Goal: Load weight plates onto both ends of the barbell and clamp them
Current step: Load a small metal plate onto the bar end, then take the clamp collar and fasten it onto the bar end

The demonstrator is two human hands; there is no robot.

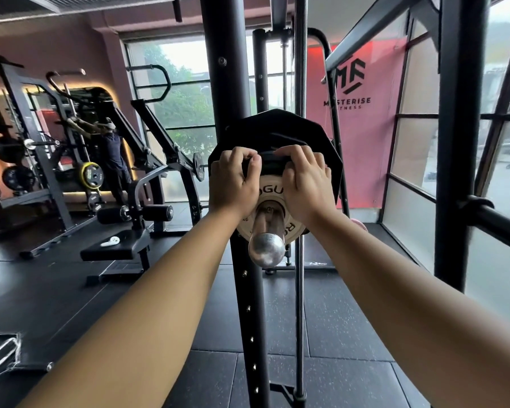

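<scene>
The barbell's chrome sleeve end (266,248) points toward me at the centre. On the sleeve sit a large black plate (277,128) at the back and a small white plate (270,191) with black lettering in front. A black clamp (268,161) sits above the sleeve, against the white plate. My left hand (233,181) grips the clamp's left side with curled fingers. My right hand (305,179) grips its right side. Most of the clamp is hidden by my fingers.
A black rack upright (249,304) with holes stands right behind the sleeve. A padded bench (115,247) and other racks with plates (90,173) fill the left. A person stands at the far left machine (111,148). Glass walls and a black frame post (457,172) bound the right.
</scene>
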